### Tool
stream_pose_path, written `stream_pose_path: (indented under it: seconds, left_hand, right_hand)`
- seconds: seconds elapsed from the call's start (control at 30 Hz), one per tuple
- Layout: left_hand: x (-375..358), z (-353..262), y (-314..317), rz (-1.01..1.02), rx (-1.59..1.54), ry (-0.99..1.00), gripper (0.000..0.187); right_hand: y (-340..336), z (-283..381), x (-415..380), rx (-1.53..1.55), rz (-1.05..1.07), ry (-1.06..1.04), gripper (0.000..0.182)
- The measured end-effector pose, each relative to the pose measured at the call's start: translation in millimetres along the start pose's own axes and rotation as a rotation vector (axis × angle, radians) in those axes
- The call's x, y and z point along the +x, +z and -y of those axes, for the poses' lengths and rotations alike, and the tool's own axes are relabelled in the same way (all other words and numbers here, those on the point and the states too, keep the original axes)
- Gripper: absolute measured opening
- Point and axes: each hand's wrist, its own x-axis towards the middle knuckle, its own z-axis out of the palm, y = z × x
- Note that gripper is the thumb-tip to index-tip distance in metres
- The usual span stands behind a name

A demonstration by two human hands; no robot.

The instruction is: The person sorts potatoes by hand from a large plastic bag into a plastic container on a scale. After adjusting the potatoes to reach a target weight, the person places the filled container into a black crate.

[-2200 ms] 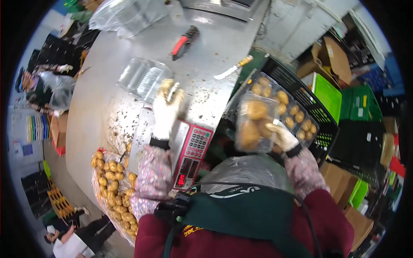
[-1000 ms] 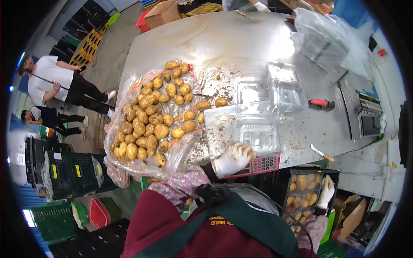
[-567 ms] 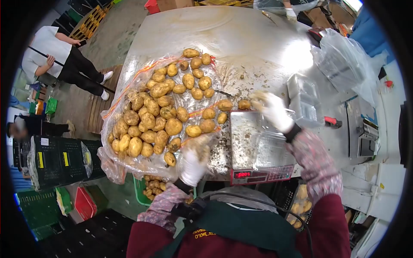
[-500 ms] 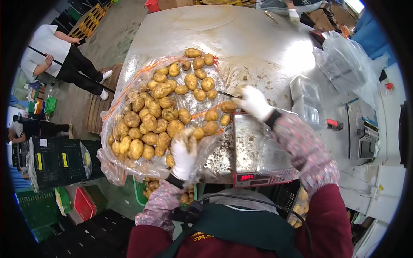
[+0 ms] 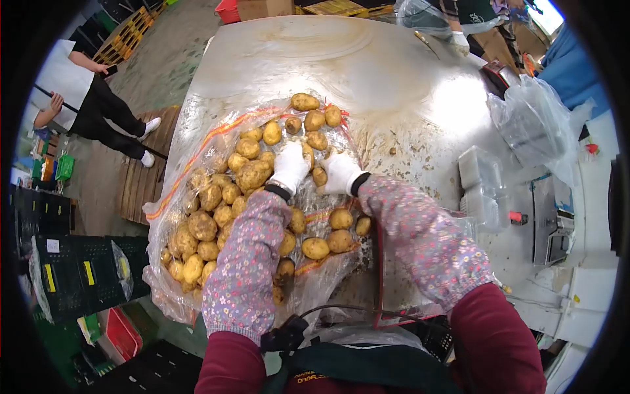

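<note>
Both my hands wear white gloves and reach over the upper right of a potato pile (image 5: 202, 224) on a clear plastic bag (image 5: 172, 190). My left hand (image 5: 291, 167) is among the potatoes, its fingertips against a potato (image 5: 307, 152); its grip is partly hidden. Close beside it, my right hand (image 5: 340, 172) has its fingers curled next to a small potato (image 5: 319, 176); what it holds, if anything, I cannot make out. My right sleeve passes over the scale (image 5: 394, 289), whose display is hidden.
Clear plastic trays (image 5: 482, 187) and a plastic bag (image 5: 535, 125) lie on the right of the metal table (image 5: 282, 52). Dark crates (image 5: 85, 269) stand at the left. One person (image 5: 79, 98) stands at the left; another's gloved hand (image 5: 459, 41) is at the far edge.
Both hands have moved to the upper potatoes, the left up from the near edge and the right leftward from beside the scale. The dark tool at my right hand no longer shows. The view has shifted.
</note>
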Motion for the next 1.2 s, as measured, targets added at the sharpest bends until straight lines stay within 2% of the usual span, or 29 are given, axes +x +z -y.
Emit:
stream_pose_path:
  seconds: [0.03,0.07,0.1,0.13,0.17,0.2,0.23,0.3,0.37,0.4,0.5,0.53,0.57,0.63,0.67,0.77,0.83,0.9,0.93,0.97,1.0,1.03,1.07,1.1,1.17,1.2]
  left_hand:
    - [7.0,-4.1,4.7,0.069,0.000,-0.003,0.033]
    - [10.0,-11.6,0.7,0.144,-0.007,-0.028,0.037]
    - [13.9,-12.0,7.3,0.147,-0.014,-0.026,0.037]
    - [17.5,-11.9,17.5,0.143,0.051,-0.059,0.041]
    - [19.9,-14.0,25.3,0.141,0.117,-0.086,0.044]
    - [21.4,-14.1,26.5,0.183,0.111,-0.104,0.050]
    - [22.1,-12.9,26.5,0.130,0.113,-0.087,0.040]
    - [32.4,-2.5,24.6,0.115,-0.368,-0.228,0.026]
    - [51.6,4.2,21.2,0.049,-0.776,-0.398,0.023]
    - [69.2,18.9,31.5,-0.067,-0.693,-0.339,0.022]
    - [106.0,10.1,42.0,-0.375,-0.490,-0.096,0.027]
    - [117.4,-1.0,33.0,-0.139,-0.119,-0.166,0.031]
    - [129.2,-3.4,43.1,-0.032,-0.021,-0.189,0.047]
    - [120.8,-45.7,15.2,0.228,0.061,-0.240,0.064]
    - [130.4,-44.6,20.4,0.315,0.096,-0.203,0.074]
    - [143.4,-36.0,37.0,0.409,0.192,-0.088,0.072]
    - [127.5,-47.0,30.9,0.293,0.171,-0.129,0.071]
    - [98.9,-46.6,14.1,0.148,-0.026,-0.024,0.063]
    - [80.5,-44.3,2.6,0.076,-0.255,0.060,0.067]
    - [65.9,-42.8,1.5,0.022,-0.530,0.145,0.069]
    - [51.7,-44.2,1.7,-0.039,-0.806,0.234,0.072]
    - [23.6,-60.0,-14.0,-0.094,-0.941,0.216,0.073]
    - [3.6,-69.6,-28.0,-0.157,-0.990,0.276,0.075]
    - [-14.8,-74.0,-33.8,-0.178,-1.065,0.225,0.066]
    - [-63.7,-85.1,-60.2,0.295,-1.745,-0.411,0.053]
    - [-79.7,-90.4,-61.8,0.284,-1.739,-0.419,0.053]
  right_hand:
    - [-10.1,-4.1,-4.1,-0.013,0.018,-0.010,0.060]
    - [-25.3,-11.1,-12.7,0.013,-0.076,0.008,0.059]
    - [-35.9,-26.4,-22.7,0.169,-0.180,-0.020,0.055]
    - [-53.3,-43.2,-28.9,0.682,-0.005,-0.038,0.049]
    - [-46.0,-69.9,-32.7,0.993,-0.037,-0.024,0.046]
    - [-63.6,-78.9,-31.6,1.650,0.299,0.114,0.049]
    - [-76.0,-89.6,-66.6,1.903,0.135,0.199,0.058]
    - [-92.9,-95.5,-103.4,2.479,0.306,0.116,0.067]
    - [-101.3,-100.0,-132.1,2.587,0.191,0.110,0.073]
    - [-104.4,-99.4,-143.8,2.690,0.124,0.087,0.078]
    - [-116.4,-89.7,-170.2,2.648,0.122,0.098,0.077]
    - [-115.4,-91.1,-176.4,2.627,0.119,0.077,0.081]
    - [-115.0,-91.6,-181.4,2.631,0.099,0.087,0.081]
    - [-118.6,-88.4,-193.5,2.642,0.112,0.017,0.084]
    - [-123.0,-84.0,-198.6,2.668,0.040,0.110,0.084]
    - [-115.1,-90.2,-236.7,2.540,-0.004,0.045,0.077]
    - [-107.7,-91.1,-262.1,2.418,0.007,-0.045,0.069]
    - [-128.4,-72.2,-299.7,2.102,-0.041,0.148,0.053]
    - [-115.0,-73.1,-321.4,1.950,-0.051,0.048,0.051]
    - [-84.0,-93.4,-337.9,1.776,0.008,-0.265,0.058]
    - [-121.6,-55.0,-364.5,1.734,-0.013,0.206,0.066]
    - [-111.6,-49.8,-383.1,1.748,-0.001,0.291,0.068]
    - [-97.6,-42.8,-398.2,1.611,-0.011,0.342,0.066]
    - [-81.9,-37.0,-409.2,1.472,-0.023,0.388,0.064]
    - [-49.2,-18.5,-416.7,0.970,-0.276,0.289,0.058]
    - [-53.2,-4.3,-409.9,0.617,-0.273,0.366,0.051]
